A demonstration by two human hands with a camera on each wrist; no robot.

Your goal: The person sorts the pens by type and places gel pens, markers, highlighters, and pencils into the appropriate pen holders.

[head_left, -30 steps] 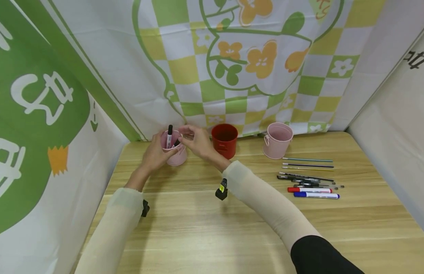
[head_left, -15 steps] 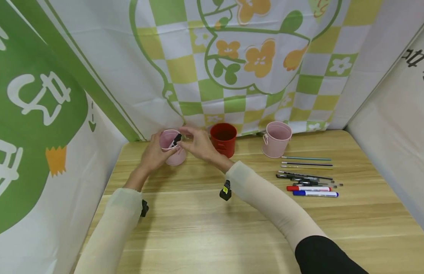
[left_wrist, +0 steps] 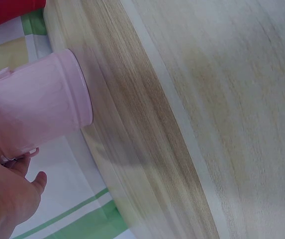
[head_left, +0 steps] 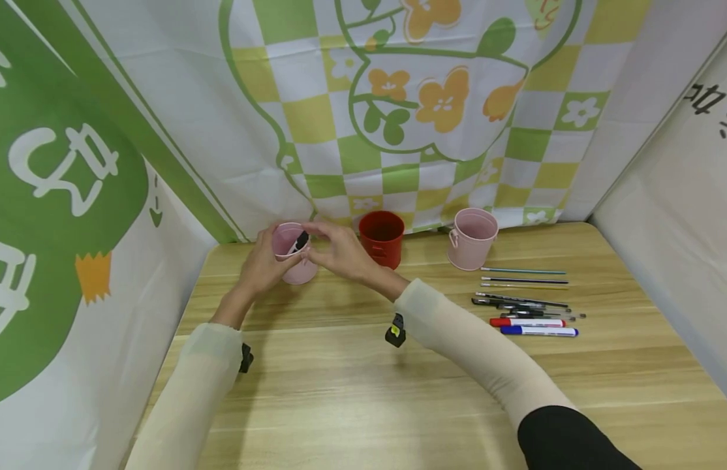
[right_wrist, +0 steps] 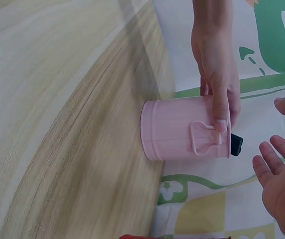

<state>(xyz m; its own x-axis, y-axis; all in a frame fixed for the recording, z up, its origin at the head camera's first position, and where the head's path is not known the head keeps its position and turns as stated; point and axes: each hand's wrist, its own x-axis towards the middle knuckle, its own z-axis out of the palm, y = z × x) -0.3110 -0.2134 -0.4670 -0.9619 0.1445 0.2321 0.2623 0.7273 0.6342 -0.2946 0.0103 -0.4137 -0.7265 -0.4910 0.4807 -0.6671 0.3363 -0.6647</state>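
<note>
Two hands meet at the leftmost pink bucket [head_left: 299,273], which stands upright near the back edge of the desk [head_left: 340,391]. The left hand [head_left: 262,264] has its grip on the bucket's upper part, close to the rim, with the thumb lying along the outer wall beside the small handle [right_wrist: 198,137] (the right wrist view shows this best). The right hand [head_left: 340,251] is on the other side of the rim; its grip is loose and wide, fingers and thumb spread, and the right wrist view shows it just apart from the bucket.

Beside that hand is a red bucket [head_left: 382,251], its lower right side close to the right wrist, so the right hand lies between it and the held bucket. A second pink bucket [head_left: 472,251] stands farther right, well apart from the left one. In front of it and to its right, writing tools lie roughly in rows: three thin sticks [head_left: 525,281], a bunch of black pens [head_left: 519,305], then a red marker [head_left: 528,323] and a blue marker [head_left: 540,331] nearest the person. A patterned cloth [head_left: 316,121] hangs behind the desk.

Inside the held bucket, a black cap [head_left: 302,240] on a white barrel leans against the rim towards the right hand; how many markers are there I cannot tell. The red bucket's inside is dark.
</note>
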